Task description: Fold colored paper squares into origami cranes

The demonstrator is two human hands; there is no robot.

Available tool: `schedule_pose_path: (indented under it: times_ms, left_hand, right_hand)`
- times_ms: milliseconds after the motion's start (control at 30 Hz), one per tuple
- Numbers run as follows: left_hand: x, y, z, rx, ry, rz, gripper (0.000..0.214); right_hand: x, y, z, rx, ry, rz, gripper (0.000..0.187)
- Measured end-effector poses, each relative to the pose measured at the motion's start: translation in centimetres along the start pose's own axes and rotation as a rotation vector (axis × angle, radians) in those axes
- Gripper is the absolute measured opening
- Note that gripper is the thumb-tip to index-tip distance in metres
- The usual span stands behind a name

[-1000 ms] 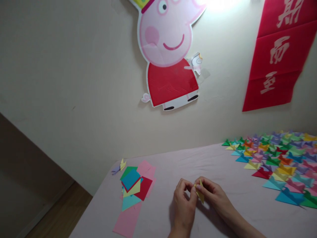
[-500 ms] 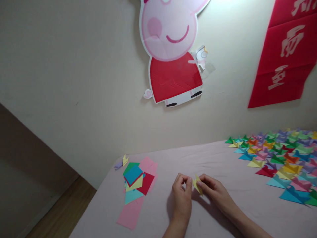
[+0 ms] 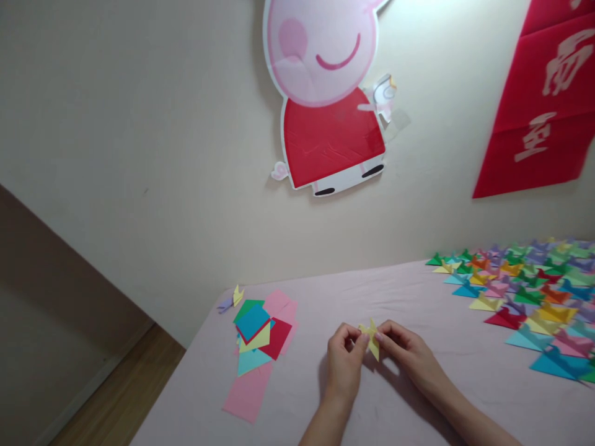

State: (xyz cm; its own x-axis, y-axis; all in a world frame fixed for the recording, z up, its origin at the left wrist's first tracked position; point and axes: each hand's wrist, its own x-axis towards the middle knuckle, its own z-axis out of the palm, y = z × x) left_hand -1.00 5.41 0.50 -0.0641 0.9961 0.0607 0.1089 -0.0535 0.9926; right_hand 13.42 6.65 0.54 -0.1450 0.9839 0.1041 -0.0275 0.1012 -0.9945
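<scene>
Paper figure [image 3: 374, 348], pale yellow, small and sharply pointed, is what I find between two bare hands in the head view, low and right of centre. I see the left hand [image 3: 344, 359] pinching it between thumb and forefinger on its left side, the other fingers curled in. The right hand [image 3: 405, 348] grips its right edge with thumb and fingertips, so both are closed on the same piece. Beneath them I have a pale pinkish cloth [image 3: 290, 406] with soft wrinkles, the hands' shadows falling on it.

Left of the hands I make out an overlapping pile of flat paper sheets [image 3: 253, 322] in blue, green, red, yellow, aqua and pink, with a pink rectangular sheet [image 3: 247, 393] at its near end. Past the pile, near the cloth's far left corner, lie a small yellow folded piece [image 3: 238, 296] and a small purple folded piece [image 3: 225, 305] just beside it.

On my right, many-coloured folded paper shapes [image 3: 558, 313] stand in close rows. On the pale wall [image 3: 139, 124] I see a pink pig cutout [image 3: 332, 136] in a red dress and a red banner [image 3: 534, 102] with light characters.
</scene>
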Motion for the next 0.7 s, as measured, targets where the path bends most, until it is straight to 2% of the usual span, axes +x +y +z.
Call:
schedule_pose_path:
  times_ms: [200,333,467,700]
  left_hand:
    - [0.1,0.3,-0.2,-0.167,-0.029,-0.023,0.033]
    - [0.4,0.6,-0.8,-0.299,-0.049,-0.112,0.038]
    - [0.8,0.6,-1.4,-0.327,-0.098,-0.175,0.037]
    - [0.9,1.0,-1.5,-0.337,-0.121,-0.174,0.037]
  right_hand:
    - [0.0,0.2,-0.1,-0.032,-0.003,0.014,0.044]
    - [-0.3,0.0,0.1,-0.007,0.02,-0.124,0.029]
    - [-0.5,0.0,-0.1,-0.103,0.0,-0.264,0.018]
    - [-0.2,-0.1,-0.3,-0.12,-0.033,-0.245,0.018]
